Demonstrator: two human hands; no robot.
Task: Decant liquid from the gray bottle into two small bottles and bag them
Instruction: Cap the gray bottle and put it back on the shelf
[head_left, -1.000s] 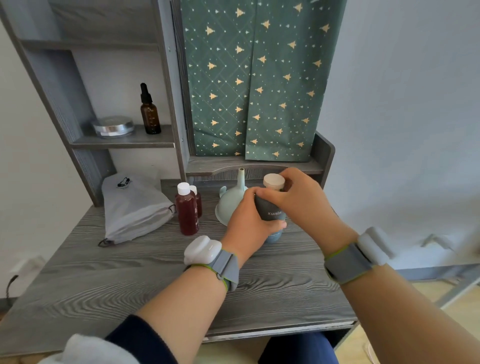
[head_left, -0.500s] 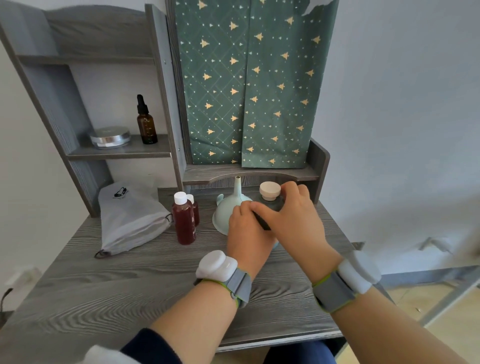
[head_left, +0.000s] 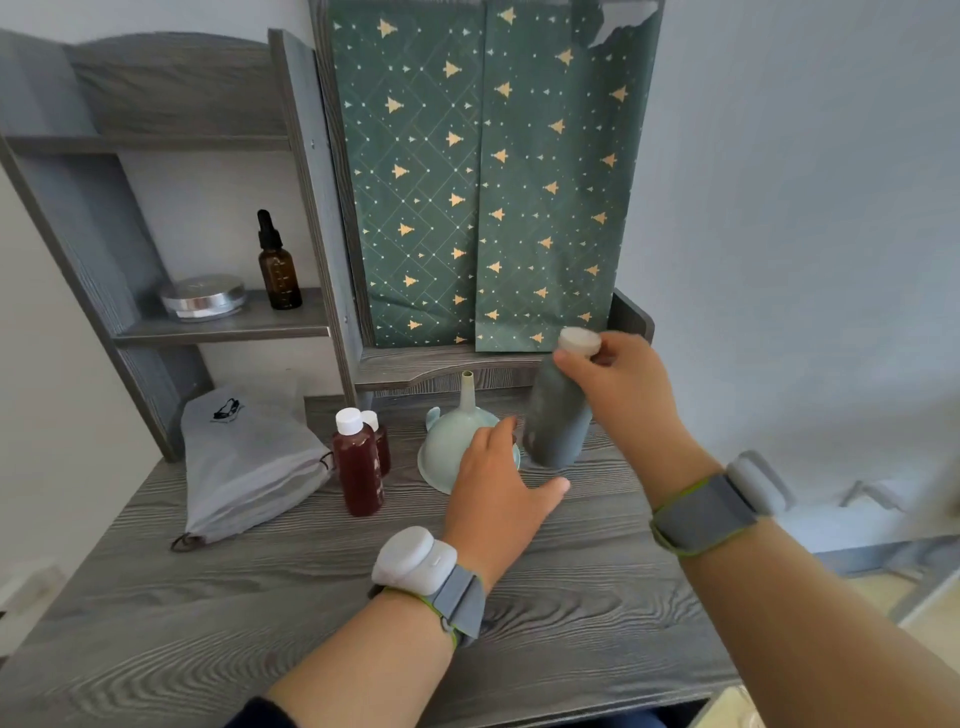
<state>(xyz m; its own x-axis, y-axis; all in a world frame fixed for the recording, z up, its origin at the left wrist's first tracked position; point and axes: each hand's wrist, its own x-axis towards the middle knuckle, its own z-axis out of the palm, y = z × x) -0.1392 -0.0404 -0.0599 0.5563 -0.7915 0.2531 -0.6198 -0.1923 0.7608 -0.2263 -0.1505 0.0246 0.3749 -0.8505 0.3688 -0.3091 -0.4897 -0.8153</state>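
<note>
The right hand (head_left: 623, 384) grips the gray bottle (head_left: 558, 421) by its cap (head_left: 579, 340), apparently to open it; the left hand (head_left: 498, 483), fingers relaxed, hovers just beside.

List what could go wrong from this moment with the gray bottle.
1. The right hand pinches the gray bottle only at its cap, tilted, while the left hand is open and off it; the bottle may slip or tip.
2. The funnel stands mouth-down close by the bottle and the left hand; a bump could push it into the two small bottles.
</note>
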